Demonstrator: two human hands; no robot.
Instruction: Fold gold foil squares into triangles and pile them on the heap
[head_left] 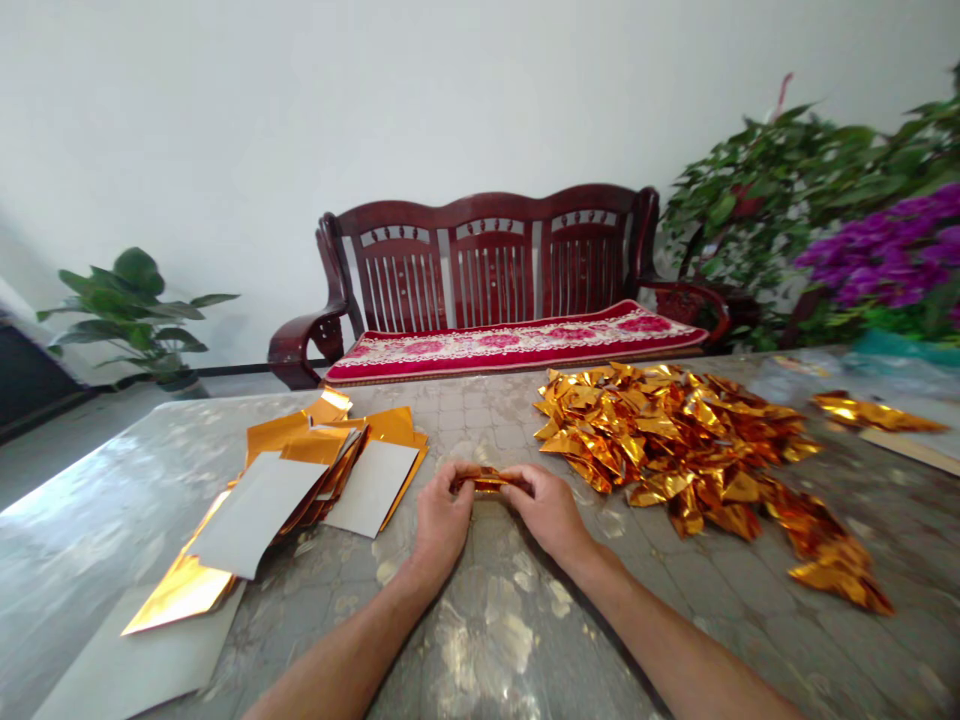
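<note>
Left hand (444,510) and right hand (551,505), centre of the frame: both closed, thumbs and fingers pinching a gold foil piece (489,481) by its opposite ends. The piece lies level between them, narrow and folded, its middle exposed; the ends are hidden by the fingers. Whether it touches the tabletop (487,640) cannot be determined.

Left of centre, near the left hand: a loose, overlapping stack of foil sheets (289,442), some gold side up, others showing a pale grey back. Lower left: a larger grey sheet (142,655), partly under the stack.

Right of centre, well apart from the stack: a heap of folded foil pieces (660,425), pointed at the ends, trailing toward the lower right. At the right edge: a separate folded piece (874,412), near clear plastic (799,372).

Upper centre, beyond the table: a dark red wooden bench (491,260) with a red patterned cushion (517,345). Middle left: a potted plant (139,310). Upper right: leafy foliage (810,165) and purple flowers (889,250).
</note>
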